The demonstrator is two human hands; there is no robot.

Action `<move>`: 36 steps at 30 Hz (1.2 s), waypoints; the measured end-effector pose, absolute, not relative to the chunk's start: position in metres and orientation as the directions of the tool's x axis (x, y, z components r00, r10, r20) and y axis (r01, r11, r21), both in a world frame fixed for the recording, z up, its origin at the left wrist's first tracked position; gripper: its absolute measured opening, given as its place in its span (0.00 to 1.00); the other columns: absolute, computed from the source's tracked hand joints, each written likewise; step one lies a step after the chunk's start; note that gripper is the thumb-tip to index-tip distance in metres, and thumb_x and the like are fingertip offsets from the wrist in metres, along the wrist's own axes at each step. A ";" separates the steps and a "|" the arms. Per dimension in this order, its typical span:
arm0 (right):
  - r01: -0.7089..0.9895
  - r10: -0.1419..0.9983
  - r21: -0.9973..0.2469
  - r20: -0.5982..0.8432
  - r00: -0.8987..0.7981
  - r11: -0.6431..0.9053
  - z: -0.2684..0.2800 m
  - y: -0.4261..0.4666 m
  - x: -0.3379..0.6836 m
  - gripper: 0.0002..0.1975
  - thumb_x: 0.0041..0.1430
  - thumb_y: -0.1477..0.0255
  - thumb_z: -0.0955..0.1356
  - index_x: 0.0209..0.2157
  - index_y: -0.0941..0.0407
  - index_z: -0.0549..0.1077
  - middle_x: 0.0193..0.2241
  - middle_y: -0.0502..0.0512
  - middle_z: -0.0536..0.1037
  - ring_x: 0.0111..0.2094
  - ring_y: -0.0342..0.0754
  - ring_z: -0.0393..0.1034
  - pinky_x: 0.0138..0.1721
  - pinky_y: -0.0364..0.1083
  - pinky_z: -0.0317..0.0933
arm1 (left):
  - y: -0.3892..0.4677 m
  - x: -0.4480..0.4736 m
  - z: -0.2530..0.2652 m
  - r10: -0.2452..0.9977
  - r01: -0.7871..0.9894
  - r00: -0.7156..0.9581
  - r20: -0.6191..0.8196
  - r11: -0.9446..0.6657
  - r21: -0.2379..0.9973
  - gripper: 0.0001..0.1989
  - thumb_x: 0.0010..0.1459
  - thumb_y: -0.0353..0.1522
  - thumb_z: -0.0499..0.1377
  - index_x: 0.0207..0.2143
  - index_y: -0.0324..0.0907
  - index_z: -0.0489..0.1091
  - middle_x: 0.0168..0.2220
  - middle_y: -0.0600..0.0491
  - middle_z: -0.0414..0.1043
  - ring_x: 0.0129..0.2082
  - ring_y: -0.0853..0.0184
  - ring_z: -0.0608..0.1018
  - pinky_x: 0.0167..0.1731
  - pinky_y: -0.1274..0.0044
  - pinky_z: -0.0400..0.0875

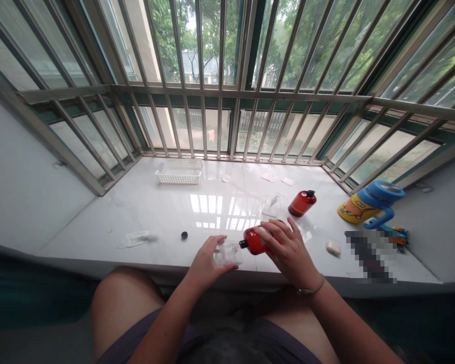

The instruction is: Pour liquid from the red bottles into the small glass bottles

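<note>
My left hand (pixel 210 260) is closed around a small clear bottle (pixel 228 252), tipped with its mouth toward the right. My right hand (pixel 286 247) grips a red bottle (pixel 255 241) lying nearly on its side. Its dark nozzle (pixel 243 243) points left and meets or nearly touches the clear bottle's mouth. Whether liquid flows between them I cannot tell. On the white ledge left of my hands sits a small black cap (pixel 184 235). Beyond my right hand a second red bottle (pixel 302 203) with a black top leans or lies tilted. A clear container (pixel 272 205) is beside it.
At the back stands a white perforated basket (pixel 179 173). To the right are a blue and yellow mug (pixel 369 202), a pale earbud-case-like object (pixel 333 247) and keys (pixel 398 235). A clear plastic wrapper (pixel 139 238) lies left. Metal bars (pixel 227 93) edge the ledge.
</note>
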State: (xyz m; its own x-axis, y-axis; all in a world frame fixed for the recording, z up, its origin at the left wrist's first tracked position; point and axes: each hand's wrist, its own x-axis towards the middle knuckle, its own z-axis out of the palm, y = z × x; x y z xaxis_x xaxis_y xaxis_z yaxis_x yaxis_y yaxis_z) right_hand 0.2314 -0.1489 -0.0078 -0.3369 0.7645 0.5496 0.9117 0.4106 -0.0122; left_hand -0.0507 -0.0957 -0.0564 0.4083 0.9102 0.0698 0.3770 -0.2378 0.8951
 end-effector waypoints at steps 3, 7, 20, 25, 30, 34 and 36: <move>0.913 0.763 0.002 0.549 -0.342 0.408 -0.009 -0.149 0.232 0.24 0.71 0.77 0.68 0.66 0.48 0.70 0.61 0.56 0.78 0.66 0.59 0.68 0.76 0.69 0.42 | -0.095 -0.051 -0.057 0.910 0.379 0.410 0.054 -0.225 0.898 0.37 0.47 0.36 0.79 0.59 0.48 0.71 0.57 0.48 0.75 0.57 0.53 0.79 0.56 0.61 0.79; 0.917 0.765 0.015 0.545 -0.341 0.398 -0.010 -0.149 0.233 0.25 0.71 0.77 0.69 0.66 0.47 0.70 0.61 0.56 0.78 0.66 0.58 0.68 0.76 0.68 0.42 | -0.095 -0.050 -0.059 0.909 0.379 0.414 0.040 -0.212 0.901 0.37 0.47 0.35 0.79 0.59 0.48 0.71 0.57 0.49 0.75 0.57 0.54 0.79 0.56 0.62 0.78; 0.919 0.766 0.015 0.546 -0.338 0.395 -0.010 -0.150 0.235 0.22 0.73 0.76 0.68 0.65 0.48 0.71 0.61 0.56 0.79 0.66 0.57 0.67 0.76 0.67 0.41 | -0.096 -0.050 -0.058 0.909 0.397 0.417 0.020 -0.202 0.895 0.37 0.46 0.34 0.79 0.59 0.49 0.71 0.57 0.48 0.75 0.58 0.52 0.78 0.58 0.60 0.77; 0.920 0.767 0.027 0.543 -0.343 0.392 -0.011 -0.150 0.236 0.22 0.73 0.75 0.68 0.65 0.48 0.71 0.62 0.56 0.78 0.66 0.58 0.67 0.75 0.68 0.41 | -0.096 -0.050 -0.060 0.910 0.404 0.414 0.027 -0.210 0.891 0.38 0.46 0.34 0.79 0.59 0.48 0.72 0.57 0.48 0.75 0.58 0.52 0.79 0.60 0.59 0.76; 0.921 0.766 0.036 0.544 -0.343 0.387 -0.011 -0.150 0.236 0.23 0.73 0.75 0.68 0.65 0.47 0.71 0.61 0.56 0.79 0.66 0.58 0.68 0.75 0.68 0.42 | -0.095 -0.050 -0.063 0.906 0.413 0.422 0.028 -0.220 0.884 0.38 0.46 0.33 0.79 0.59 0.48 0.71 0.57 0.48 0.75 0.59 0.52 0.78 0.61 0.60 0.75; 0.921 0.765 0.032 0.547 -0.341 0.387 -0.010 -0.150 0.236 0.22 0.73 0.76 0.68 0.65 0.47 0.71 0.61 0.55 0.79 0.66 0.58 0.68 0.75 0.68 0.42 | -0.095 -0.051 -0.065 0.907 0.409 0.419 0.041 -0.229 0.883 0.37 0.46 0.33 0.79 0.58 0.48 0.71 0.57 0.49 0.75 0.58 0.52 0.79 0.60 0.59 0.76; 0.920 0.764 0.033 0.546 -0.344 0.390 -0.010 -0.150 0.236 0.22 0.73 0.76 0.68 0.65 0.47 0.71 0.61 0.55 0.79 0.66 0.58 0.68 0.75 0.68 0.43 | -0.094 -0.051 -0.066 0.908 0.411 0.417 0.044 -0.231 0.882 0.37 0.46 0.34 0.79 0.58 0.49 0.71 0.57 0.49 0.75 0.58 0.52 0.79 0.60 0.59 0.76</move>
State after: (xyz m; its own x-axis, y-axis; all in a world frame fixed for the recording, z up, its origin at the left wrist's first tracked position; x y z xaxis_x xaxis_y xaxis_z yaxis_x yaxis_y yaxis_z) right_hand 0.2361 -0.1501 -0.0104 -0.3435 0.7643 0.5458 0.9202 0.3900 0.0331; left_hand -0.0508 -0.0941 -0.0663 0.4170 0.9078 0.0438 0.4111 -0.2314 0.8817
